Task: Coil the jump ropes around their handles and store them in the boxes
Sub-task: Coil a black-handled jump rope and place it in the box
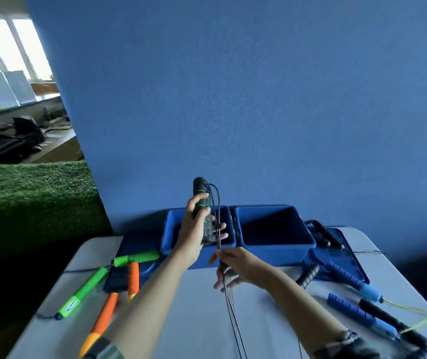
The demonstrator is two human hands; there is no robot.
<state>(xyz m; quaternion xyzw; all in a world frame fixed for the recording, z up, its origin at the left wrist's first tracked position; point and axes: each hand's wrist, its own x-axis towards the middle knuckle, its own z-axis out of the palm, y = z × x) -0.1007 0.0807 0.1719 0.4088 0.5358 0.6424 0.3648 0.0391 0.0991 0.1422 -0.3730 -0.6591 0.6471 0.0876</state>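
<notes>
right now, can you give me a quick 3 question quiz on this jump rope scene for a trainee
1. True or false: the left hand grips the black handles with green stripes above the left blue box.
2. Which does the right hand pinch?
A. an orange handle
B. the dark rope cord
C. a blue box lid
3. Fill in: the right blue box shows nothing inside, and the two orange handles lie on the table to the ____ of the arms.

Key
1. True
2. B
3. left
</notes>
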